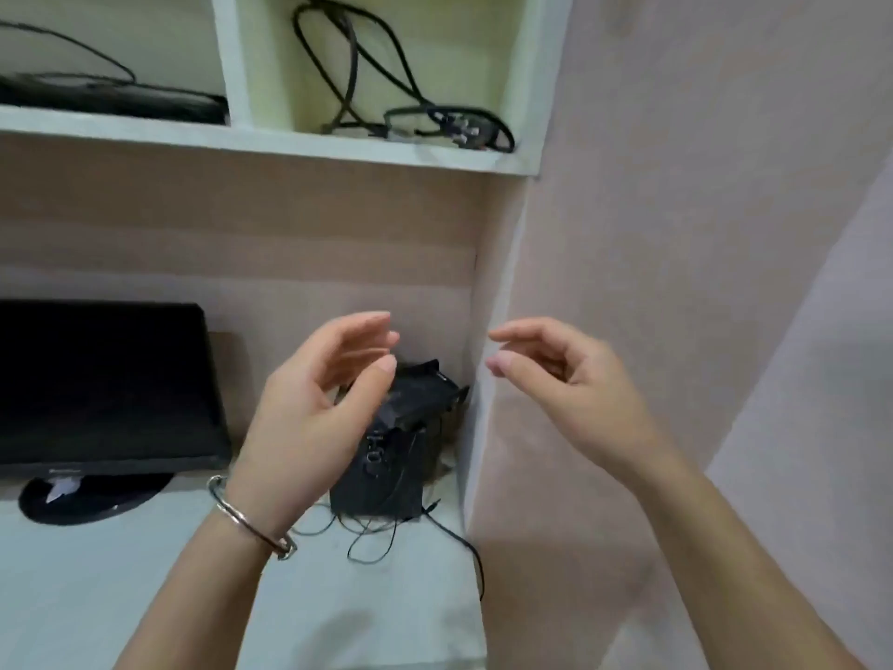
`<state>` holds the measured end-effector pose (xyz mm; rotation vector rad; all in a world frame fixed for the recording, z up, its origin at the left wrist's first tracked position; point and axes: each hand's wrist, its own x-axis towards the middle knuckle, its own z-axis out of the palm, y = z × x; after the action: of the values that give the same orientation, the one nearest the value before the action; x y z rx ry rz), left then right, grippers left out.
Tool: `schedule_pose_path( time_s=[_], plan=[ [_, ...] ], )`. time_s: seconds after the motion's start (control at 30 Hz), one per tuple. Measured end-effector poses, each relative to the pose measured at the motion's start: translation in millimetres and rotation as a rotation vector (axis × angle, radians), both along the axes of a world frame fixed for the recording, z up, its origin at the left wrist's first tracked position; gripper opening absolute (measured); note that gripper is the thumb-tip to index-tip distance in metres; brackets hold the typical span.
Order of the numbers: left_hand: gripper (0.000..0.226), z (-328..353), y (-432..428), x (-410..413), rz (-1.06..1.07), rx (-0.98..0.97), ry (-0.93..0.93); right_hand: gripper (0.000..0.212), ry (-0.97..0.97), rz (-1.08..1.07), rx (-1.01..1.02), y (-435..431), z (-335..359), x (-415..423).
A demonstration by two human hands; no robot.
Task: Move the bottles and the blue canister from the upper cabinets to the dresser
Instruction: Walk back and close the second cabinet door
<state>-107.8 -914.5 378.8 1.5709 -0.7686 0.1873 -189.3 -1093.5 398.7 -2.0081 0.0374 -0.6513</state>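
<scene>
Pale pink wall (pixel 700 210) filling the right half of the frame, meeting a striped back panel (pixel 241 234) at a corner right of centre. White desk top (pixel 121 573) across the lower left, its near edge cut off by the bottom of the frame. White shelf unit (pixel 270 137) along the top, split by an upright divider into two open bays, both cut off above. Black monitor (pixel 101 389) at middle left, screen dark, left part out of frame, round base under it. Two bare forearms rising from the bottom edge. Left hand (pixel 309 408) at centre, palm turned right, fingers loosely curled and spread, grasping nothing. Right hand (pixel 570 379) right of centre, palm turned left, fingers bent, likewise empty; the two hands apart, facing each other. Black bag or pouch (pixel 401 456) on the desk in the corner, partly hidden behind the left hand, blurred, exact kind hard to tell. Black cables (pixel 377 79) looped in the upper right bay; a dark flat thing (pixel 111 99) with a cable in the upper left bay, too blurred to name. Thin black cord (pixel 367 544) trailing over the desk below the bag. Silver bangle (pixel 251 519) around the left wrist. No bottles or blue canister anywhere in frame, so their direction and long axis cannot be told.
</scene>
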Motion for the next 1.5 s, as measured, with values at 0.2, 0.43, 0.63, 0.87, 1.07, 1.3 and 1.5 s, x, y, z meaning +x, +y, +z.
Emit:
schedule_pose_path(
  time_s=[0.2, 0.43, 0.63, 0.87, 1.07, 1.3, 1.5],
  plan=[
    [0.032, 131, -24, 17, -0.032, -0.162, -0.371, 0.021, -0.473, -0.081, -0.149, 11, 136, 22],
    [0.058, 237, -55, 33, 0.099, -0.289, -0.579, 0.041, -0.762, -0.296, -0.199, 0, 236, 43],
    [0.059, 317, -73, 21, 0.045, -0.338, -0.724, 0.079, -0.948, -0.296, -0.341, 6, 310, 41],
    [0.063, 353, -58, 20, -0.086, -0.443, -0.688, 0.068, -0.903, -0.05, -0.407, 26, 325, 70],
    [0.048, 362, -22, 78, 0.079, -0.588, -0.464, 0.063, -0.786, -0.124, -0.656, 64, 335, 122],
    [0.032, 374, -8, 147, 0.193, -0.477, -0.442, 0.068, -0.589, -0.212, -0.915, 71, 345, 178],
    [0.039, 377, -8, 185, 0.411, -0.284, -0.416, 0.066, -0.446, -0.278, -1.011, 71, 349, 213]
  ],
)
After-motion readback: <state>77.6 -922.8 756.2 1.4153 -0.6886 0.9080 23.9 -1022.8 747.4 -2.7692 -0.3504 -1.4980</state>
